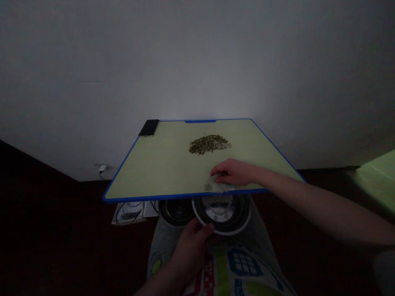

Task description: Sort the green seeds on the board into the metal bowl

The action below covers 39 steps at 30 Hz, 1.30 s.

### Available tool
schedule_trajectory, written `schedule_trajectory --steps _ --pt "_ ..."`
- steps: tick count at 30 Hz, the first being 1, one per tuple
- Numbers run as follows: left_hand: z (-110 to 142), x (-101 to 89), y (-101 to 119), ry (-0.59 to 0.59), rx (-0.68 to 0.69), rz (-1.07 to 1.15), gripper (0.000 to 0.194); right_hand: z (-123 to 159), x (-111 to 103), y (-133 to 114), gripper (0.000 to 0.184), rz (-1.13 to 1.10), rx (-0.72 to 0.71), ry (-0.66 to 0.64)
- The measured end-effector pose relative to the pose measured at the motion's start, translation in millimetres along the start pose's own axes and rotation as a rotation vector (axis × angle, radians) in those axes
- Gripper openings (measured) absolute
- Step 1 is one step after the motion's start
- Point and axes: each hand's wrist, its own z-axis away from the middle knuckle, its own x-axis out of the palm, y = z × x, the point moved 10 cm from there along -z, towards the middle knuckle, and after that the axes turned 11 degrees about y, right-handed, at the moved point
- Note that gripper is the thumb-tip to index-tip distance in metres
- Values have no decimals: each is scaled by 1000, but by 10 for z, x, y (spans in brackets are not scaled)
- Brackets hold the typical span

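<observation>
The right hand (pixel 231 172) pinches a clear round dish (pixel 210 183) at the desk's (pixel 163 172) near edge, the left hand (pixel 193 242) grips a bowl's (pixel 224 233) near-left rim, and brown grains (pixel 207 144) lie farther off.

On the board (pixel 160 172), phone (pixel 149 128) far left, grain pile (pixel 208 144) right of it; bowl (pixel 230 233) partly under near edge.

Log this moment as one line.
left hand: gripping white-rimmed metal bowl; right hand: holding clear round dish at near edge of blue-edged pale yellow board; brown grains: on board
</observation>
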Motion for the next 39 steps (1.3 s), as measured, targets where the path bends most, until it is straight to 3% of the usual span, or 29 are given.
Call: schedule_trajectory --steps 14,21,24,31,39 --pt "10 29 10 -18 16 19 44 86 62 8 30 -103 39 -16" --pt "3 20 -8 -16 14 30 48 365 99 -207 29 -23 -55 67" --pt "0 8 -18 -2 2 20 50 457 -25 -195 30 -65 -47 132" --pt "-22 6 -46 -9 -5 9 47 551 -549 578 32 -219 250 402" --pt "-37 -7 -57 -3 -5 8 51 721 -754 1300 24 39 518 568"
